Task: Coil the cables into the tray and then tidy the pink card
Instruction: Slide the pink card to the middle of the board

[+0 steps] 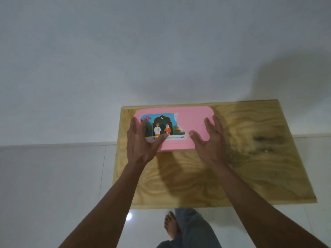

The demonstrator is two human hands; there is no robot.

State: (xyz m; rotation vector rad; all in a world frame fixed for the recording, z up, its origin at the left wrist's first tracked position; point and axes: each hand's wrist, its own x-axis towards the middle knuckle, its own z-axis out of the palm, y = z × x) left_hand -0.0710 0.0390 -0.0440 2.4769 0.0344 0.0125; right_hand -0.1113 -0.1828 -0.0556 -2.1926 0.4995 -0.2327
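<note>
**Pink card framed by two flat hands at the far left of the board**

The pink card (189, 122) is met on each side by straight, relaxed fingers; nothing is pinched or curled round. The fingers of the left hand (141, 140) are held close together and laid along the card's left edge, with the thumb stretched across the lower strip of the printed label (161, 127). The fingers of the right hand (209, 138) are extended along the right edge, and its thumb is set on the pink surface near the front edge. Whether the palms are pressed down or merely hovering cannot be told.

The card lies flat at the far left corner of the wooden board (250, 167), close to the board's back edge. Its corners are rounded, and part of the label is torn away on the right.

The card is judged to be light, thin and fairly stiff, with a smooth face that may slide readily on the wood. It is best squared up by flat pressure at the two short edges, or lifted by a pinch at an edge. Neither cables nor tray are seen.

A bare foot (170, 226) and a trouser leg (193, 228) are visible on the pale floor (53, 194) below the board.
</note>
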